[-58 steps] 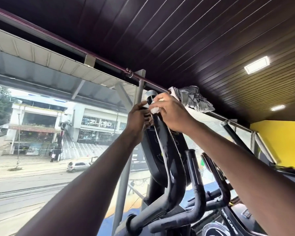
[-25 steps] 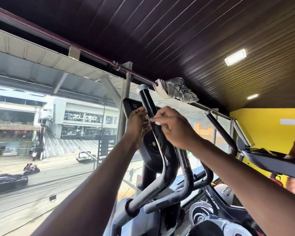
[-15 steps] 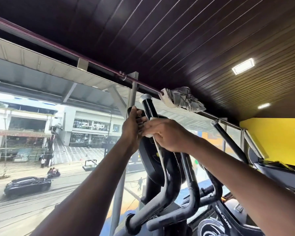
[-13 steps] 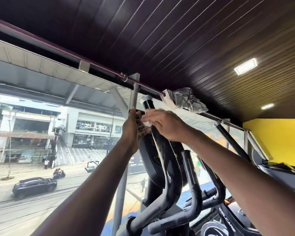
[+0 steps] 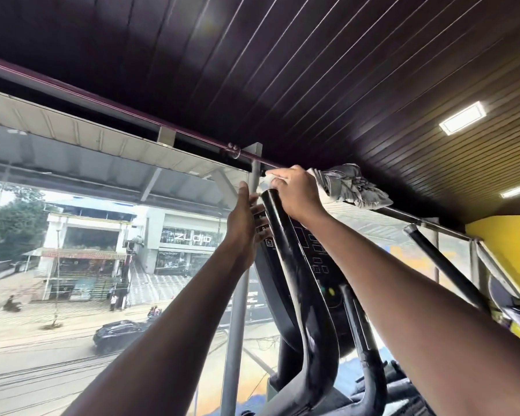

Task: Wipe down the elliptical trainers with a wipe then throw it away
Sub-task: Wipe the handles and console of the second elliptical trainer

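A black elliptical trainer stands in front of me, its glossy left handlebar [image 5: 294,271] rising to about the middle of the view. My right hand [image 5: 297,193] is closed over the handlebar's top end with a white wipe [image 5: 272,177] pressed under the fingers. My left hand [image 5: 245,217] rests flat against the left side of the same bar and the console [image 5: 312,250] behind it, fingers stretched upward, holding nothing. The right handlebar [image 5: 442,262] stands free further right.
A grey rag [image 5: 351,186] hangs bunched on the window rail just right of my right hand. A grey steel post [image 5: 237,310] and the glass window stand directly behind the trainer. A yellow wall [image 5: 505,250] and another machine are at the right.
My right hand has slid with the wipe up the handlebar from its middle to its top end. My left hand rose alongside and its fingers straightened.
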